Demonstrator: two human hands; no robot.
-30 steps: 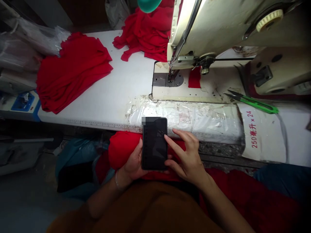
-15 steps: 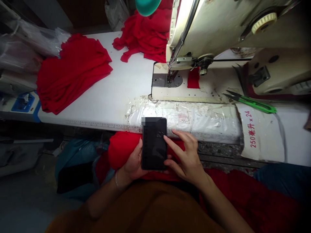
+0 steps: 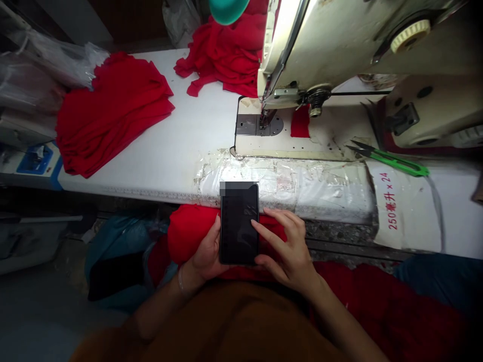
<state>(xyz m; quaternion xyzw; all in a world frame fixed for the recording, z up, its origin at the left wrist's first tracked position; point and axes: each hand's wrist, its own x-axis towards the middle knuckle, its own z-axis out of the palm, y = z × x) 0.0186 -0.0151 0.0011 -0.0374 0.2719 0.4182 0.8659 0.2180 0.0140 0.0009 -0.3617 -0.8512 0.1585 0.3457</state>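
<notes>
A black phone [image 3: 239,226] stands upright over my lap, just below the table's front edge. My left hand [image 3: 206,256] is wrapped round its left side and holds it. My right hand [image 3: 289,249] has its fingers spread, with the index fingertip on the phone's dark screen and the thumb at its lower right corner. Red fabric [image 3: 188,229] lies bunched on my lap under both hands.
A cream sewing machine [image 3: 339,55] fills the upper right of the white table [image 3: 181,146]. Folded red fabric [image 3: 109,110] lies at the left, a red heap [image 3: 230,50] at the back. Green-handled snips [image 3: 392,160] rest at the right. Taped plastic [image 3: 302,183] covers the front edge.
My right hand has slid slightly down and left, so the index fingertip now touches lower on the phone's screen. The left hand and the phone have stayed in place.
</notes>
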